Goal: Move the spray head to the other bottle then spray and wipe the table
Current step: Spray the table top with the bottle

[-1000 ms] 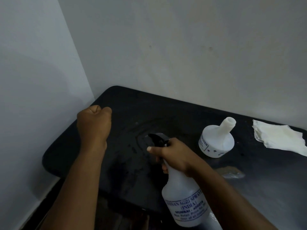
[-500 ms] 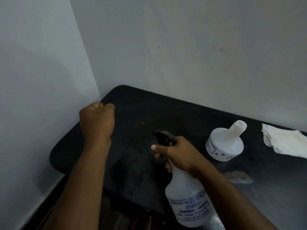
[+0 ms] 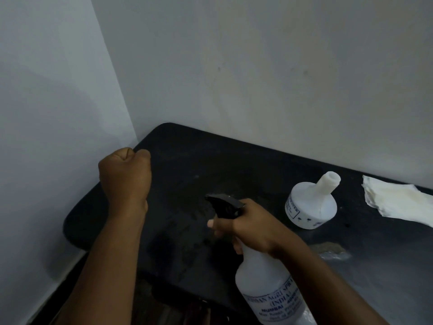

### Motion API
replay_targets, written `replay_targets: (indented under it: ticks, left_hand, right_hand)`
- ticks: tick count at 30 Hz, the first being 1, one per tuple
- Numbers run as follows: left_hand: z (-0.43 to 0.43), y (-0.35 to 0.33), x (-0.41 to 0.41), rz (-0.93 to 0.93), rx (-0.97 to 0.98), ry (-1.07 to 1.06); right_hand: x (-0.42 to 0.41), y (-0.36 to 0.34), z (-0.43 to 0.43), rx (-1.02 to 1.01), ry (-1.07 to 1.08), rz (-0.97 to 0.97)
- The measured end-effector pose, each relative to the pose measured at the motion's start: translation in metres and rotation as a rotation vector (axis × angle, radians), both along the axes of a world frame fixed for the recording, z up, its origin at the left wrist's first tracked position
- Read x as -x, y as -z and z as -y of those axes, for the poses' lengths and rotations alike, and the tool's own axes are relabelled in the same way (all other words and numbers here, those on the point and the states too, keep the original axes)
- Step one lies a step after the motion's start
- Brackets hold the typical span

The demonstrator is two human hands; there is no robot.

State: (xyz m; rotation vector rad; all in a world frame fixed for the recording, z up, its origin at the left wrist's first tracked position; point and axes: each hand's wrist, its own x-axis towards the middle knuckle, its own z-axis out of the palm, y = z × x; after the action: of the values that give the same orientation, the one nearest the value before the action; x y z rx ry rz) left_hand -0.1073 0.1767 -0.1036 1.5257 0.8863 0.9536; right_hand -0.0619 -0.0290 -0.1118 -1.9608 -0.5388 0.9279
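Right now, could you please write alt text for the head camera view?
The right hand holds a white spray bottle with a black spray head over a black table. The left hand is a fist; a headless bottle and white cloth lie right.

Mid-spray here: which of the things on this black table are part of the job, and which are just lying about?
Job:
spray bottle, held in the right hand
black spray head on it
headless bottle, standing open-necked
white cloth, for wiping
black table, wet in the middle

Lying about:
left hand, a closed fist over the table, holding nothing visible
pale smear on the tabletop
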Motion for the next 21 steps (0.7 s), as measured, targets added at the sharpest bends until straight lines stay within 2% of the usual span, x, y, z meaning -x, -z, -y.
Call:
replay_targets:
  ticks: [7,12,16,21]
  left_hand:
    - [0.013,0.0,-0.006,0.006,-0.021,0.028]
    - [0.019,0.0,-0.009,-0.004,-0.021,0.049]
    - [0.019,0.0,-0.009,-0.003,-0.017,0.066]
    - [0.021,-0.001,-0.01,-0.018,-0.021,0.06]
  right_hand:
    - [-0.018,0.001,0.018,-0.154,0.194,0.162]
    - [-0.03,0.004,0.025,0.007,0.35,0.194]
    - [-0.037,0.007,0.031,0.132,0.371,0.164]
    - [-0.042,0.012,0.037,0.155,0.374,0.233]
